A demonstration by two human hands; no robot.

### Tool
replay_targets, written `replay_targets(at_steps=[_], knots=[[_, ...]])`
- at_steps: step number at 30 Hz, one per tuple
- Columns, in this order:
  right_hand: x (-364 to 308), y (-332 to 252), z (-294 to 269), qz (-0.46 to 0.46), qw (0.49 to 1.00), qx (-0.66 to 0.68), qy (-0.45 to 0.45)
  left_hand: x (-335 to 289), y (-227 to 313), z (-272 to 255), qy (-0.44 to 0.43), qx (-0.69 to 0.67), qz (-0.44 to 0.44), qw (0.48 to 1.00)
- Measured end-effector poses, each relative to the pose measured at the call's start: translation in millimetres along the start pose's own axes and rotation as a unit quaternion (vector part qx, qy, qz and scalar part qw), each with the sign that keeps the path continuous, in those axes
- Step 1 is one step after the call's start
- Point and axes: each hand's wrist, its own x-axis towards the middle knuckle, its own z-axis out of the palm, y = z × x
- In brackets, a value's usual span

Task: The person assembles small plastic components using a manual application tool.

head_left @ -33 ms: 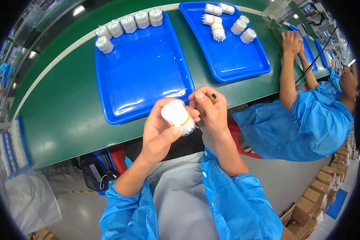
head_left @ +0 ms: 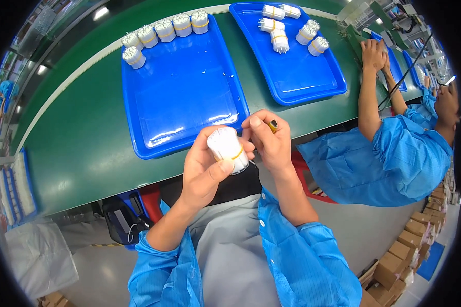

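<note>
My left hand [head_left: 202,171] is closed round a white bundle of cylindrical pieces [head_left: 225,144], which has a yellow band about its middle. The thumb presses on its side, near the band. My right hand [head_left: 271,138] is closed beside the bundle, its fingertips close to the bundle's right side. A slim tool with a yellow and black end [head_left: 273,125] pokes out between the right thumb and the palm; the rest of it is hidden by the fingers. Both hands are above my lap, at the near edge of a large blue tray [head_left: 182,110].
Several banded white bundles [head_left: 165,30] line the tray's far edge. A second blue tray [head_left: 302,84] at right holds several more, some lying down. Both trays stand on a green bench [head_left: 77,148]. A co-worker in blue [head_left: 379,158] works at right; cardboard boxes [head_left: 394,261] stand on the floor.
The white bundle has tilted slightly in my left hand, so the ends of its pieces show a little more clearly. My right hand has hardly moved.
</note>
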Motion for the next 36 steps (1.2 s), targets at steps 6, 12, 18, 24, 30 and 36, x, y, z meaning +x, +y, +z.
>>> replay_targets(at_steps=[6,12,18,24,30,36], knots=[[0.1,-4.2,1.1,0.006,1.000,-0.018,0.002,-4.3,5.1,1.0,0.012,0.012,-0.066,0.998],[2.1,-3.5,1.0,0.004,1.000,-0.018,-0.001,-6.1,5.5,-2.6,-0.002,0.015,-0.077,0.997],[2.2,-9.2,-4.8,0.003,0.999,0.052,0.003,-4.1,7.0,6.6,0.018,-0.004,-0.085,0.996],[-2.5,-60.1,-0.9,-0.117,0.928,0.346,-0.074,-10.3,3.3,2.3,0.026,0.106,-0.124,0.986],[-5.9,-66.8,26.5,-0.105,0.898,0.409,-0.123,-11.1,-0.6,5.0,-0.012,0.234,-0.073,0.969],[-6.7,-53.9,38.3,-0.061,0.889,0.431,-0.143,-13.2,2.0,-4.9,-0.083,0.275,-0.060,0.956]])
